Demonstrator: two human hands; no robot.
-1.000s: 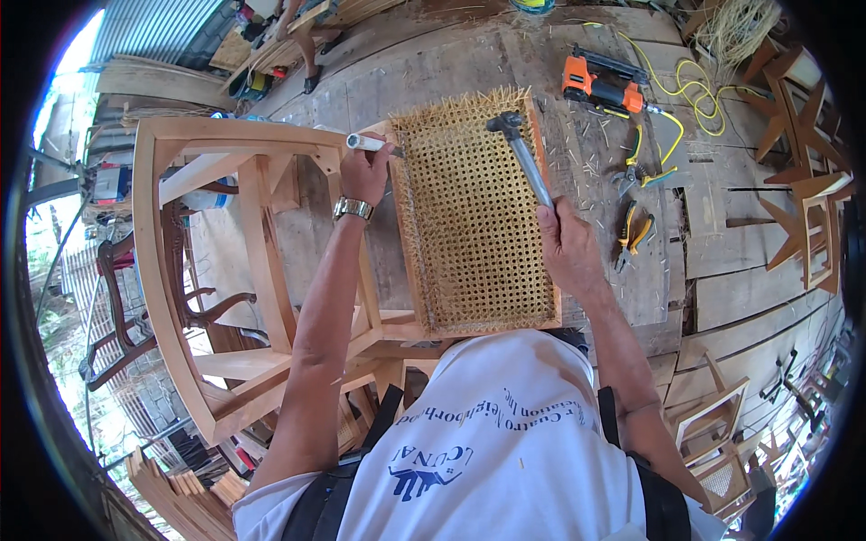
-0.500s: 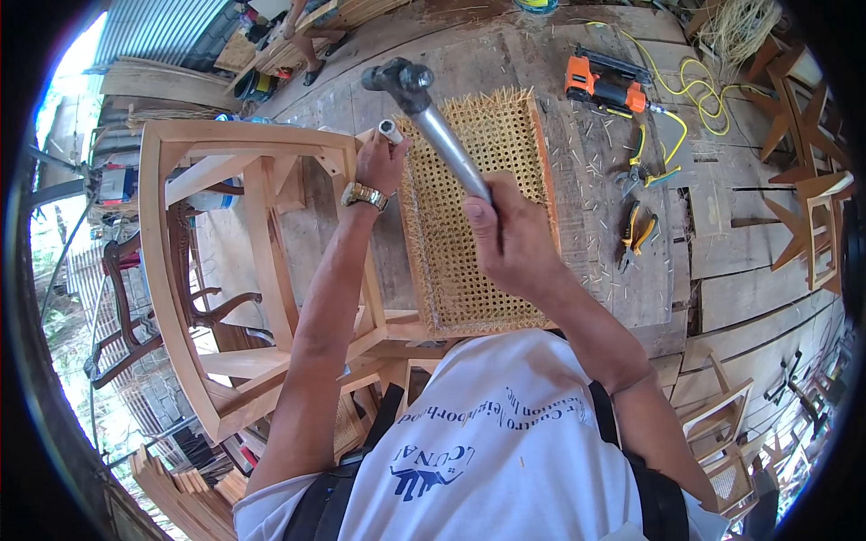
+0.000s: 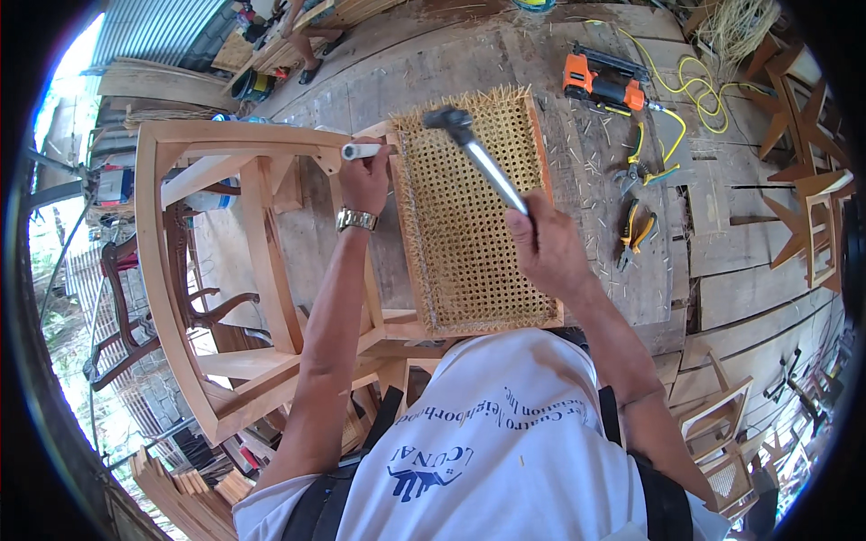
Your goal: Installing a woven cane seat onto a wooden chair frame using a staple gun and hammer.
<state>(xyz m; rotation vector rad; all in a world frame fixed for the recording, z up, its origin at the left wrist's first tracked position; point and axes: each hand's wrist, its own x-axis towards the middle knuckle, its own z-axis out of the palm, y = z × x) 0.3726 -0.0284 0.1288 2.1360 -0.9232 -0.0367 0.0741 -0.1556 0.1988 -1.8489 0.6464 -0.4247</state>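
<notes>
My left hand (image 3: 365,187), with a gold-toned watch on its wrist, is closed round a pale cylindrical tool (image 3: 363,151) with a round end; I cannot make out its exact kind. The tool lies roughly sideways by the far corner of a light wooden chair frame (image 3: 262,243). In my right hand (image 3: 552,245) is a hammer (image 3: 492,171), gripped by its shiny metal handle. Its dark head hangs over a woven cane panel (image 3: 478,243), which is set in a wooden seat frame with frayed strands along its edges.
To the right lie an orange and black nail gun (image 3: 604,83) with a yellow hose (image 3: 695,90), cutters (image 3: 634,176) and yellow-handled pliers (image 3: 637,234). Staples litter the boards there. A dark carved chair (image 3: 126,307) stands at left. Another person's legs (image 3: 307,45) show far left.
The hammer and my right hand have moved to the right, and the hammer head is lower. My left hand has shifted left and nearer, turning the pale tool more sideways.
</notes>
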